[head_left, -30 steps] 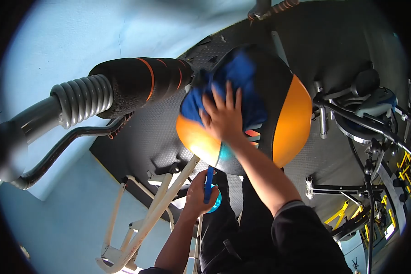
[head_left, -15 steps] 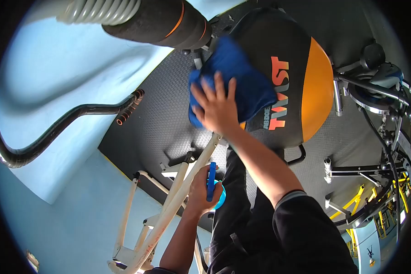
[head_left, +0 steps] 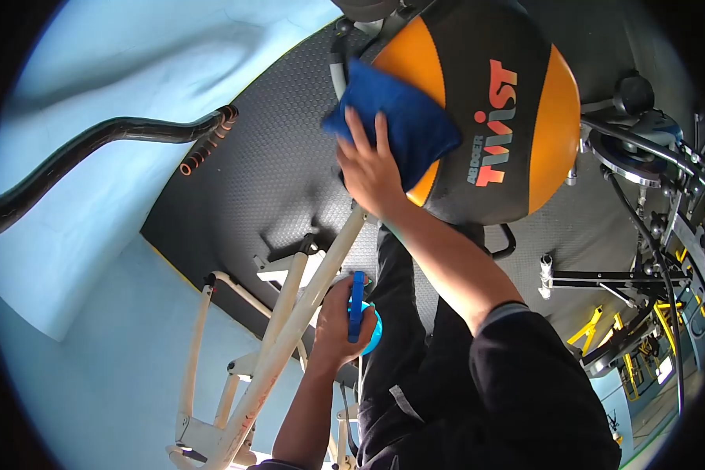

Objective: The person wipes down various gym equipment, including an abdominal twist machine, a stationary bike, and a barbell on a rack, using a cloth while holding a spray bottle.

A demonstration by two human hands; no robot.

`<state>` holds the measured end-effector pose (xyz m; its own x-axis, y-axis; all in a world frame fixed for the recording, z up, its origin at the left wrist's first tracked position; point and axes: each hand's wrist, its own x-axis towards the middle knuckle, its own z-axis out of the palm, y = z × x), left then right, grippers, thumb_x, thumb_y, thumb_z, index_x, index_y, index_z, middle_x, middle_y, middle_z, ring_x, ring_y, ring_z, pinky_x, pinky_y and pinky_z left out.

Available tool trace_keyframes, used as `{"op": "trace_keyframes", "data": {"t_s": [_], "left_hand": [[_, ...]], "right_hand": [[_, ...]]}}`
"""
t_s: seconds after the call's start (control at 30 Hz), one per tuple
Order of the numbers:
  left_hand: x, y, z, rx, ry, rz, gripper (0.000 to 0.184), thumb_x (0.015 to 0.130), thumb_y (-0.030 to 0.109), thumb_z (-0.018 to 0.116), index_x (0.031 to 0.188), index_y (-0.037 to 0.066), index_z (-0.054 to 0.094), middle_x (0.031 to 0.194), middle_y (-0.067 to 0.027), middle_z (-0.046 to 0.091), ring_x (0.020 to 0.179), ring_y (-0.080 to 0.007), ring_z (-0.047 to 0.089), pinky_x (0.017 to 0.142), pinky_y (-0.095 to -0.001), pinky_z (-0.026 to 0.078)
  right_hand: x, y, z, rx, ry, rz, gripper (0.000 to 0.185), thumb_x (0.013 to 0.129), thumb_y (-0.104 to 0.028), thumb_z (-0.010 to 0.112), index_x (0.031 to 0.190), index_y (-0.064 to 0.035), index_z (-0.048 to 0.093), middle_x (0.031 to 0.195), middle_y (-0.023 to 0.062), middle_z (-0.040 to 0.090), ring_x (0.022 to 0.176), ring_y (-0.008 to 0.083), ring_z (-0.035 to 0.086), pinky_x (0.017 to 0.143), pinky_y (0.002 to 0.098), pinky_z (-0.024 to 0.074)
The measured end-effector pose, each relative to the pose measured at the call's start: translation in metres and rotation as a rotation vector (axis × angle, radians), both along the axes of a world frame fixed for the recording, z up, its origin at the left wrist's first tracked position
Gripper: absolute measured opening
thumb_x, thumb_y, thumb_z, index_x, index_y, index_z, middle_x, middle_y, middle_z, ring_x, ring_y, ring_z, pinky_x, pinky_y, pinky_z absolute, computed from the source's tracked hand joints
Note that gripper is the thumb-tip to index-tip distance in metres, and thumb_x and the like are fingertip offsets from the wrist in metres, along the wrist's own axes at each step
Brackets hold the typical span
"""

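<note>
My right hand presses a blue cloth against the left edge of a black and orange padded seat with "TWIST" lettering. Two of its fingers are stretched out over the cloth; the others are partly hidden at the cloth's lower left edge. Lower down, my left hand is wrapped round a blue spray handle, with a turquoise round container below it, partly covered by the hand.
White metal frame bars stand beside my left arm. A black curved handlebar crosses the upper left near the pale blue wall. Black exercise equipment and yellow frames are at the right, on dark textured flooring.
The view has shifted, so the padded grip at upper left has mostly gone out of frame. My right hand and the cloth have slid to the seat's left edge, uncovering the lettering and orange panel.
</note>
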<state>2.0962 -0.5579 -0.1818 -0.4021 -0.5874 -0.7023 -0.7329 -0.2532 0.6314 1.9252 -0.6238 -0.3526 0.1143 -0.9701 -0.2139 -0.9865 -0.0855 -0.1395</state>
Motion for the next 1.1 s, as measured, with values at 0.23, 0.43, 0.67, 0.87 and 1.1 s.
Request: {"op": "trace_keyframes", "data": {"t_s": [0.23,0.43,0.67,0.87,1.1], "left_hand": [[0.008,-0.007,0.001,-0.127,0.058,0.065,0.043,0.076,0.011,0.064,0.117,0.002,0.054,0.104,-0.0157,0.062,0.086,-0.0286,0.061,0.079,-0.0371,0.049],[0.000,0.004,-0.006,-0.002,-0.071,0.041,0.043,0.077,0.012,0.063,0.118,0.004,0.055,0.103,-0.0135,0.063,0.085,-0.0241,0.060,0.078,-0.0355,0.048],[-0.047,-0.008,0.007,-0.051,-0.019,-0.075,0.045,0.077,0.012,0.063,0.120,0.003,0.054,0.106,-0.0121,0.063,0.087,-0.0201,0.060,0.081,-0.0335,0.047],[-0.071,-0.009,0.006,-0.049,-0.053,-0.103,0.045,0.077,0.012,0.063,0.119,0.001,0.054,0.107,-0.0136,0.062,0.091,-0.0220,0.061,0.083,-0.0333,0.047],[-0.110,-0.004,0.006,0.000,-0.036,-0.200,0.045,0.076,0.011,0.061,0.119,0.001,0.053,0.109,-0.0165,0.062,0.098,-0.0301,0.061,0.087,-0.0372,0.048]], "right_hand": [[-0.068,0.120,0.028,0.135,-0.038,-0.603,0.065,0.082,-0.059,0.056,0.134,-0.0204,0.053,0.146,0.0021,0.040,0.142,0.0433,0.011,0.099,0.0791,0.0111],[-0.060,0.004,-0.007,-0.159,0.195,-0.661,0.075,0.080,-0.062,0.058,0.143,-0.0253,0.040,0.152,0.0020,0.030,0.139,0.0485,0.017,0.100,0.0788,0.0100],[-0.097,0.147,0.022,0.111,-0.251,-0.379,0.077,0.080,-0.057,0.061,0.145,-0.0245,0.038,0.145,0.0056,0.043,0.135,0.0481,0.028,0.110,0.0660,0.0124],[-0.175,0.035,0.008,-0.209,0.053,-0.967,0.075,0.082,-0.051,0.058,0.147,-0.0269,0.032,0.155,0.0056,0.025,0.138,0.0524,0.016,0.102,0.0774,0.0096],[-0.083,0.122,0.017,-0.071,-0.305,-0.251,0.069,0.079,-0.021,0.060,0.144,-0.0265,0.038,0.135,0.0024,0.049,0.135,0.0351,0.034,0.107,0.0624,0.0257]]}}
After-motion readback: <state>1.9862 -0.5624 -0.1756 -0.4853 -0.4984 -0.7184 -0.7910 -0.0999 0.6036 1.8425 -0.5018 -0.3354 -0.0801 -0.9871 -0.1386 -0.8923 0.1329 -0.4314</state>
